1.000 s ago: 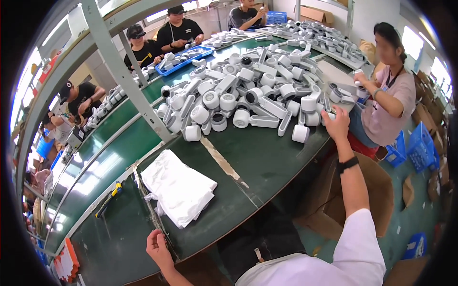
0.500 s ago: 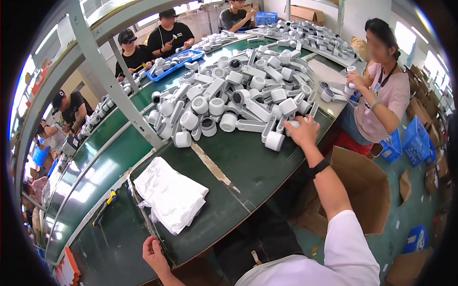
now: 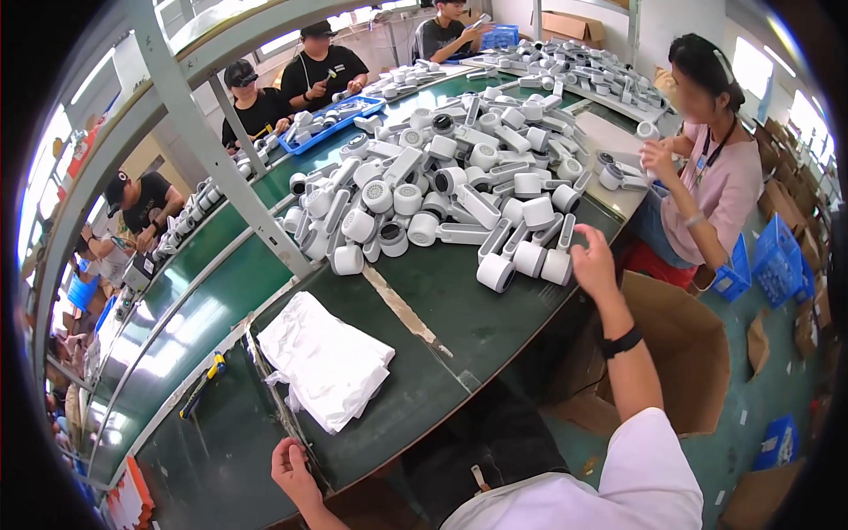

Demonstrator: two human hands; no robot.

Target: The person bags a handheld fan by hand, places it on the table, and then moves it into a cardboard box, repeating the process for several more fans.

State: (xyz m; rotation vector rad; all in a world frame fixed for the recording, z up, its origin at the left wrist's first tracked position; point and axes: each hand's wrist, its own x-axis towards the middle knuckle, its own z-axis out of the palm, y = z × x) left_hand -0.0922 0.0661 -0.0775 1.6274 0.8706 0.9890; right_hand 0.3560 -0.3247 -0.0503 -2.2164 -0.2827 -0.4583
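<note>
Loose grip: right hand half-curled beside near-right gadget, contact unclear; left hand seemingly empty, perhaps braced on table.

On the table, the plastic bags lie right of a tool and before the heaped devices.

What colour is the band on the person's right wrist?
Black. The wristband shows best in the head view.
</note>
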